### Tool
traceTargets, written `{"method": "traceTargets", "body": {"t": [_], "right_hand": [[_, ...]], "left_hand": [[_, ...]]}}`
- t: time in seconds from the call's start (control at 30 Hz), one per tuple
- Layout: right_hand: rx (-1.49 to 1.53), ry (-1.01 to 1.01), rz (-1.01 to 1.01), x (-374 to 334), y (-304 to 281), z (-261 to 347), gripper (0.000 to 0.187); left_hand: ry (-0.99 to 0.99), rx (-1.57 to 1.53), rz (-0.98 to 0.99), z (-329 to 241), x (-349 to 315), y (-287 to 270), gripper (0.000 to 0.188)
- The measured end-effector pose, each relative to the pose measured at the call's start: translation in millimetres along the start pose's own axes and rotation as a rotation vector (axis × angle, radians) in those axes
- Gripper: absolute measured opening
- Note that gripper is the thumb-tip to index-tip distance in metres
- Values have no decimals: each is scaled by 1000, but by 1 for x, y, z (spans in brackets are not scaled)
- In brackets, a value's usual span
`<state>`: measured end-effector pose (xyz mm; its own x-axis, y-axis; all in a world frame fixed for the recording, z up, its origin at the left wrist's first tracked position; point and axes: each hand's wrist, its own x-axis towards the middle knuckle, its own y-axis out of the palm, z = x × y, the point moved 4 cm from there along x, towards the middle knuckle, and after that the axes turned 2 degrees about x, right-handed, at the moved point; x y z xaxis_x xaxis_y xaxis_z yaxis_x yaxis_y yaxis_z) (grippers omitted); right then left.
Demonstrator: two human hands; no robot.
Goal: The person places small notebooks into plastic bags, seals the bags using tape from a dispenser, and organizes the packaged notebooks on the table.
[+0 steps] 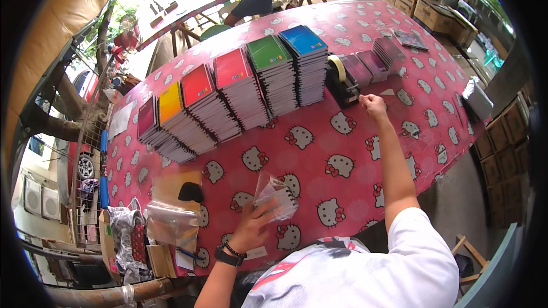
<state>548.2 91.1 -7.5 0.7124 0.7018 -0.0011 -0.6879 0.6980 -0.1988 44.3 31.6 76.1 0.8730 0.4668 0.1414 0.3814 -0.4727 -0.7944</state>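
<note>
Indeed, the left hand held a small spiral notebook in clear plastic over the pink tablecloth, with notebook stacks toward its twelve o'clock. The right hand curled near the tape dispenser, at its ten o'clock; whether it gripped tape, I couldn't tell.

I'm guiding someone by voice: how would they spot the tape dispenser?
On the pink table, follow the notebook stacks right to the blue stack. Just right of it, near the right hand, is the tape dispenser: black, with a pale roll, unlike those bright covers.
</note>
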Motion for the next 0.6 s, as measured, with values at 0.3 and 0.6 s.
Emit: {"method": "traceTargets", "body": {"t": [0.3, 0.6], "right_hand": [[51, 388, 886, -109, 120, 78, 23], [-555, -150, 1307, -244, 178, 163, 28]], "left_hand": [[-26, 31, 52, 9, -4, 1, 64], [-1, 102, 98, 7, -6, -4, 63]]}}
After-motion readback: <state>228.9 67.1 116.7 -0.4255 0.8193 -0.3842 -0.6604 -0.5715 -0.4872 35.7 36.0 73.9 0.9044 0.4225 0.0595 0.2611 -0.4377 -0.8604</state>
